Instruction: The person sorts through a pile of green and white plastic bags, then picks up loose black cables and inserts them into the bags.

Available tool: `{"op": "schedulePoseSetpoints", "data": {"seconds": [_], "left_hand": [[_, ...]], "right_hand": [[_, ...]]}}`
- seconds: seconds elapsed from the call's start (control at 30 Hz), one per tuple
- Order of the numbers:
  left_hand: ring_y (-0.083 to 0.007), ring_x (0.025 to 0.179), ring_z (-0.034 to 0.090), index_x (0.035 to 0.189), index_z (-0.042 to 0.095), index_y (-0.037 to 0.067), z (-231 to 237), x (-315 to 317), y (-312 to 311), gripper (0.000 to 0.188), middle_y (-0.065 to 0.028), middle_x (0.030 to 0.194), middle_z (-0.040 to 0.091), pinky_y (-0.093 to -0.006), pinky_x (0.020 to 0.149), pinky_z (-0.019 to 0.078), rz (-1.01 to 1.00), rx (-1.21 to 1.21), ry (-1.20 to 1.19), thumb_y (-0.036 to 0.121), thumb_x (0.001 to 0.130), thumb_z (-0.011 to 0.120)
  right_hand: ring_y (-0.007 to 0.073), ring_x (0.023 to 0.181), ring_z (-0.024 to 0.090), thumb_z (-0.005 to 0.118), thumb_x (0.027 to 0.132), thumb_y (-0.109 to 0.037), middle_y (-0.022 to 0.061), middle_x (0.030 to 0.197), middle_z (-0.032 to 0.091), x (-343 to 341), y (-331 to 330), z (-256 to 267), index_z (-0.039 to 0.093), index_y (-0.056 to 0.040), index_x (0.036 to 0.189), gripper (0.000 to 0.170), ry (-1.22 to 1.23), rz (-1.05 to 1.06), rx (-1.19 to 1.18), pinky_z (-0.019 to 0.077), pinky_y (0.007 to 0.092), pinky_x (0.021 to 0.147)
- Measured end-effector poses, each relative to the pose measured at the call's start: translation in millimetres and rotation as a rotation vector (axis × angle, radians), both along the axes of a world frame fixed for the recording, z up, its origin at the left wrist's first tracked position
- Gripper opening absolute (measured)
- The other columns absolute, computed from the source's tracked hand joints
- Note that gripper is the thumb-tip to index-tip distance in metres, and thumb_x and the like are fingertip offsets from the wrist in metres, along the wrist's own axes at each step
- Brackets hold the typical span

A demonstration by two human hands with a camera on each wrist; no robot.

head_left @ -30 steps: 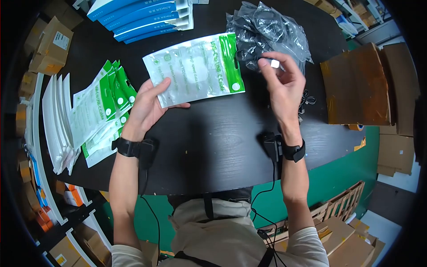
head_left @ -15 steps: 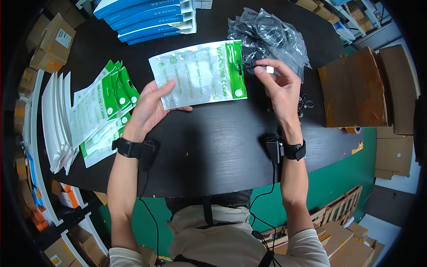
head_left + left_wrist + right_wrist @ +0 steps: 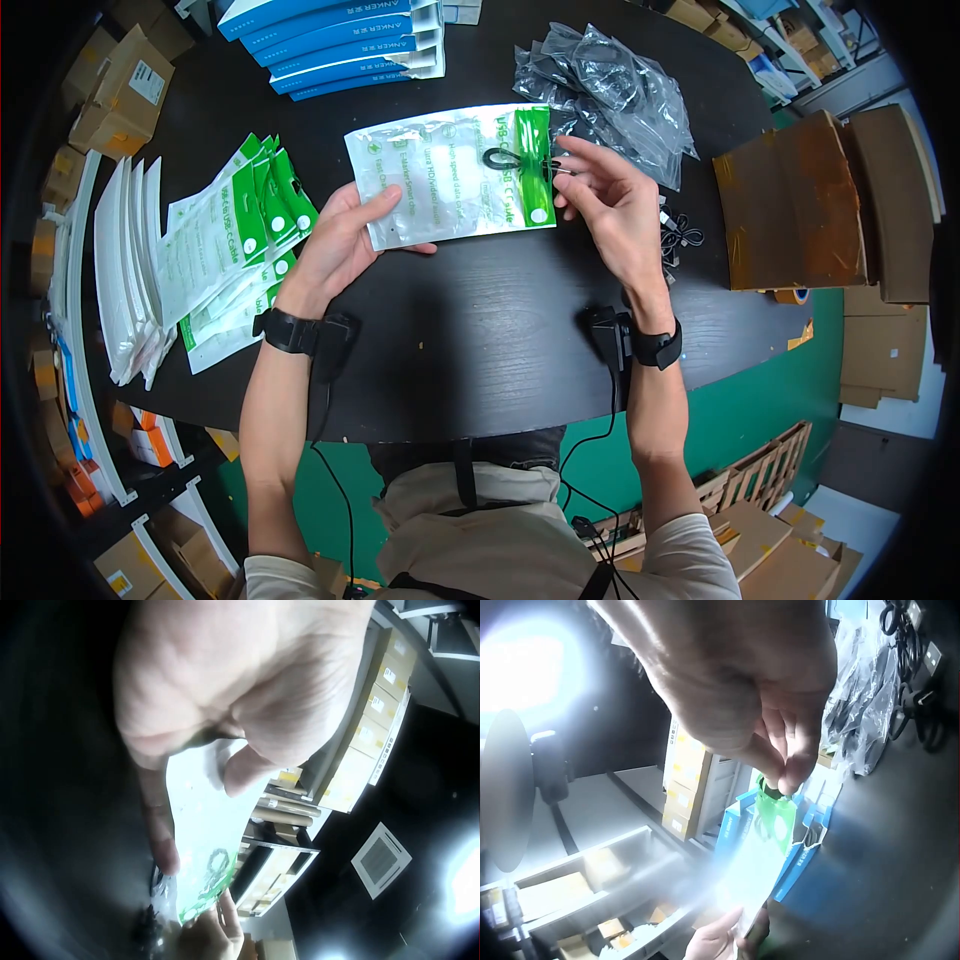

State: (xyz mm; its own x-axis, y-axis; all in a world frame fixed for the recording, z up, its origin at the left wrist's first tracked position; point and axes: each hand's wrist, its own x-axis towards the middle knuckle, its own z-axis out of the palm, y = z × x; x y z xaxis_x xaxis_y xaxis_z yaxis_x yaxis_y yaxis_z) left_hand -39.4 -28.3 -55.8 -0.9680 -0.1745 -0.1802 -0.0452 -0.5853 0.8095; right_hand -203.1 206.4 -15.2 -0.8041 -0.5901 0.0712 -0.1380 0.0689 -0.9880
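My left hand (image 3: 345, 225) holds a white and green pouch (image 3: 440, 180) by its left end, thumb across the front and fingers behind. The pouch carries printing that reads USB-C to USB-C Cable. At its green end, my right hand (image 3: 615, 205) pinches a short black cable (image 3: 503, 159) between thumb and fingertips. The cable's loop lies over the pouch's printed front, close to the green strip. In the right wrist view, the right fingertips (image 3: 785, 780) are right at the green end. More such pouches (image 3: 215, 235) are fanned out left of my left hand.
Clear plastic bags (image 3: 610, 95) with dark contents lie behind my right hand. Coiled black cables (image 3: 682, 235) sit to its right, before a cardboard box (image 3: 790, 200). Blue and white boxes (image 3: 345, 45) are stacked at the back. White flat packets (image 3: 130, 270) stand far left.
My right hand has moved left and slightly down to the pouch's green end, bringing the black cable over its front. The pouch has shifted slightly right and down in my left hand.
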Motion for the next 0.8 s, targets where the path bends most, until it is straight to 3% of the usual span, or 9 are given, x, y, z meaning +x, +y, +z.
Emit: {"op": "schedulePoseSetpoints", "data": {"seconds": [0.13, 0.3, 0.4, 0.43, 0.53, 0.57, 0.67, 0.8], "left_hand": [[-0.0295, 0.108, 0.068, 0.137, 0.047, -0.004, 0.1, -0.3, 0.9, 0.041, -0.0190, 0.129, 0.062, -0.0500, 0.083, 0.0615, -0.006, -0.020, -0.012, 0.016, 0.103, 0.055], [-0.0287, 0.106, 0.069, 0.134, 0.049, -0.005, -0.4, -0.3, 1.9, 0.039, -0.0186, 0.125, 0.064, -0.0488, 0.082, 0.0619, -0.022, -0.031, -0.011, 0.017, 0.103, 0.056], [-0.0283, 0.105, 0.069, 0.133, 0.050, -0.006, -0.4, 1.7, 2.3, 0.039, -0.0185, 0.124, 0.065, -0.0481, 0.082, 0.0621, -0.014, -0.038, -0.008, 0.018, 0.103, 0.056], [-0.0281, 0.105, 0.069, 0.132, 0.050, -0.006, -1.6, 1.8, 1.5, 0.039, -0.0185, 0.123, 0.065, -0.0479, 0.082, 0.0621, -0.021, -0.035, -0.006, 0.018, 0.103, 0.056], [-0.0278, 0.104, 0.069, 0.132, 0.050, -0.006, -0.9, 2.2, -0.2, 0.039, -0.0186, 0.122, 0.065, -0.0474, 0.082, 0.0621, -0.033, -0.034, 0.003, 0.019, 0.103, 0.056], [-0.0277, 0.103, 0.070, 0.132, 0.050, -0.006, -0.4, 2.0, 0.4, 0.039, -0.0185, 0.122, 0.065, -0.0473, 0.082, 0.0622, -0.035, -0.035, -0.004, 0.019, 0.103, 0.056], [-0.0276, 0.103, 0.070, 0.132, 0.050, -0.006, -0.3, 3.5, 3.9, 0.039, -0.0182, 0.121, 0.065, -0.0473, 0.081, 0.0622, -0.038, -0.034, -0.023, 0.021, 0.103, 0.055], [-0.0284, 0.105, 0.069, 0.132, 0.050, -0.005, 3.6, 5.9, 7.3, 0.041, -0.0179, 0.122, 0.065, -0.0484, 0.082, 0.0620, -0.156, -0.058, -0.045, 0.025, 0.104, 0.054]], "right_hand": [[0.0041, 0.070, 0.056, 0.068, 0.091, 0.002, 0.0048, 0.095, 0.068, -5.0, 6.4, -6.4, 0.070, 0.0026, 0.118, 0.027, 0.186, -0.002, 0.138, 0.0470, 0.0181, 0.065], [0.0027, 0.064, 0.054, 0.067, 0.093, -0.001, 0.0040, 0.095, 0.069, -4.1, 7.2, -9.9, 0.070, 0.0012, 0.117, 0.024, 0.350, 0.080, 0.100, 0.0437, 0.0171, 0.058], [0.0025, 0.055, 0.049, 0.057, 0.092, 0.007, 0.0053, 0.101, 0.072, 0.6, 6.9, -3.0, 0.067, 0.0026, 0.123, 0.033, -0.029, 0.255, 0.190, 0.0386, 0.0176, 0.049], [0.0025, 0.055, 0.049, 0.057, 0.092, 0.007, 0.0053, 0.101, 0.072, 0.1, 6.8, 0.1, 0.067, 0.0026, 0.123, 0.033, -0.025, 0.258, 0.188, 0.0386, 0.0176, 0.049], [0.0040, 0.046, 0.044, 0.046, 0.082, 0.012, 0.0120, 0.122, 0.068, -5.2, 10.4, 8.7, 0.055, 0.0057, 0.137, 0.056, -0.319, 0.546, 0.095, 0.0336, 0.0186, 0.042], [0.0040, 0.046, 0.044, 0.046, 0.082, 0.012, 0.0120, 0.122, 0.068, -6.0, 11.3, 10.4, 0.055, 0.0057, 0.137, 0.056, -0.316, 0.548, 0.094, 0.0336, 0.0186, 0.042], [0.0056, 0.047, 0.050, 0.044, 0.078, 0.013, 0.0166, 0.142, 0.057, -4.5, 15.0, 11.7, 0.037, 0.0058, 0.149, 0.072, -0.554, 0.801, 0.014, 0.0404, 0.0197, 0.043], [0.0091, 0.046, 0.055, 0.051, 0.085, 0.007, 0.0168, 0.149, 0.049, 7.1, 16.5, 13.3, 0.034, 0.0053, 0.151, 0.068, -0.626, 0.890, -0.007, 0.0437, 0.0194, 0.042]]}}
